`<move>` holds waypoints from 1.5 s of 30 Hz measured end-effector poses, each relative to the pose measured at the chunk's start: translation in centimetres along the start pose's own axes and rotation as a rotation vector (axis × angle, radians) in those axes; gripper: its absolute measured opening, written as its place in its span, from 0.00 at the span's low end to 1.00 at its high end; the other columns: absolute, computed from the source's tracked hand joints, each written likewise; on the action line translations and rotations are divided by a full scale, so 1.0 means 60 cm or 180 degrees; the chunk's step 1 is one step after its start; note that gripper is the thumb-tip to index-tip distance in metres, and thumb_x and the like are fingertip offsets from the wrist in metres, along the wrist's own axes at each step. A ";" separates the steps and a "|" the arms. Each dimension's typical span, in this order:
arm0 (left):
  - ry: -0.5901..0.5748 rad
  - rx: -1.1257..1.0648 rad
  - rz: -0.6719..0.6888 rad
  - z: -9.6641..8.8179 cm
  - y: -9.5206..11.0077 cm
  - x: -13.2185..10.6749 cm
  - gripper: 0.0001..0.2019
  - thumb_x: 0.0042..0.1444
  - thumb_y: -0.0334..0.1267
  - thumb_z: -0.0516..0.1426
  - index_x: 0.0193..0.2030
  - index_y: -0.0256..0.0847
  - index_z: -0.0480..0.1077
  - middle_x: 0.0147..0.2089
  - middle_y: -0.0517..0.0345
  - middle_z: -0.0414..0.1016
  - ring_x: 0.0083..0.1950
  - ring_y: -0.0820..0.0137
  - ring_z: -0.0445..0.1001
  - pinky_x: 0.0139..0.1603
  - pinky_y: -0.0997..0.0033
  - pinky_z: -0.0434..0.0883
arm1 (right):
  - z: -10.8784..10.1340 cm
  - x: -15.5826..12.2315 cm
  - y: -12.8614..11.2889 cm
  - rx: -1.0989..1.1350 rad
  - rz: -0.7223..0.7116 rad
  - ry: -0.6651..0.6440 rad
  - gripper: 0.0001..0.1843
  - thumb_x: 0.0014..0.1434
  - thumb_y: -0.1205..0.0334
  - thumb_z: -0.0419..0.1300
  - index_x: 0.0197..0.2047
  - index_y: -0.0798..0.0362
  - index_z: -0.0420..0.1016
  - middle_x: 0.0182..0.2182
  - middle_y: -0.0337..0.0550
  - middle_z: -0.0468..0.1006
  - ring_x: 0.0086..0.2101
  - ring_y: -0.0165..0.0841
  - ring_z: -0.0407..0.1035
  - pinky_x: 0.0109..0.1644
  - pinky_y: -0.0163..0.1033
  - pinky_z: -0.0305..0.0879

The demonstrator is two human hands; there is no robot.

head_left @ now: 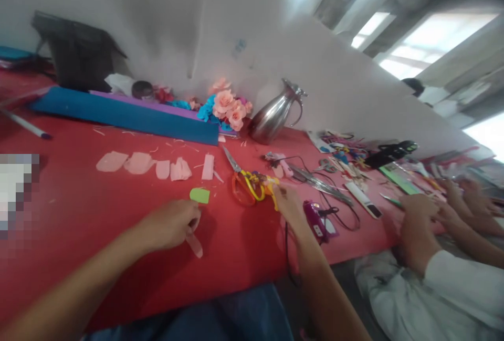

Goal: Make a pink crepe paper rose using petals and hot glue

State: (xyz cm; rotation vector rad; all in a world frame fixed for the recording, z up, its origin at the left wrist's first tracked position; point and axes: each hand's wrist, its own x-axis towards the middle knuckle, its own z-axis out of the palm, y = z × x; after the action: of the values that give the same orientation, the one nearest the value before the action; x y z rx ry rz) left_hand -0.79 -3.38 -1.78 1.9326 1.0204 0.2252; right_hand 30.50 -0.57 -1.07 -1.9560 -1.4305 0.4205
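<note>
My left hand (179, 224) is closed over the red tabletop, with a small strip of pink paper (195, 246) pinched in it and hanging below the fingers. A green paper piece (200, 195) lies just beyond its knuckles. My right hand (289, 205) is closed around what looks like a yellow glue gun (271, 189), partly hidden by the fingers; a black cord drops below that hand. Touching or right beside the tool are scissors (249, 185) with yellow and orange handles, blades apart. Several pink paper petals (140, 163) lie in a row farther back.
Behind stand a steel jug (271, 115), pink paper flowers (227, 107) and a long blue sheet (129, 119). On the right lie a purple device (315, 220), a white remote-like object (363, 199) and tangled cords. A co-worker's hands (419, 207) work at far right.
</note>
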 end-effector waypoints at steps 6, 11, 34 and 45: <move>0.0327 0.0088 -0.0255 -0.006 -0.005 0.008 0.07 0.43 0.25 0.51 0.24 0.40 0.65 0.30 0.56 0.74 0.32 0.68 0.69 0.31 0.71 0.56 | 0.029 -0.133 -0.074 -0.0161 -0.1079 -0.0781 0.14 0.57 0.52 0.56 0.42 0.51 0.72 0.41 0.49 0.75 0.45 0.42 0.68 0.50 0.49 0.62; 0.0941 -0.0344 -0.0432 -0.015 0.005 0.013 0.06 0.45 0.29 0.53 0.27 0.40 0.70 0.29 0.58 0.73 0.30 0.69 0.68 0.31 0.72 0.58 | 0.084 -0.191 -0.128 0.1249 -0.0422 -0.1733 0.24 0.52 0.54 0.63 0.52 0.49 0.68 0.45 0.46 0.76 0.42 0.37 0.71 0.46 0.43 0.67; 0.1598 -0.3291 -0.0342 -0.047 0.000 0.016 0.19 0.47 0.37 0.61 0.47 0.40 0.69 0.28 0.63 0.64 0.28 0.77 0.61 0.31 0.74 0.59 | 0.165 -0.049 -0.179 0.2684 -0.0082 -0.1756 0.12 0.49 0.54 0.64 0.33 0.54 0.75 0.29 0.42 0.79 0.30 0.32 0.70 0.40 0.38 0.65; 0.1375 -0.3225 -0.0542 -0.040 0.004 0.020 0.09 0.48 0.38 0.61 0.37 0.39 0.70 0.31 0.63 0.66 0.28 0.80 0.62 0.32 0.77 0.60 | 0.157 -0.059 -0.188 0.2774 -0.0139 -0.1890 0.07 0.52 0.58 0.60 0.32 0.54 0.72 0.26 0.39 0.77 0.30 0.31 0.70 0.39 0.38 0.65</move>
State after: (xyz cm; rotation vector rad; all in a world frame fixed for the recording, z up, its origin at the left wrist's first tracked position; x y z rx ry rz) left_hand -1.12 -1.04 -0.51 0.8826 1.0387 0.8965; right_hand 15.50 1.15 -0.70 -1.1165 -1.2789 1.4164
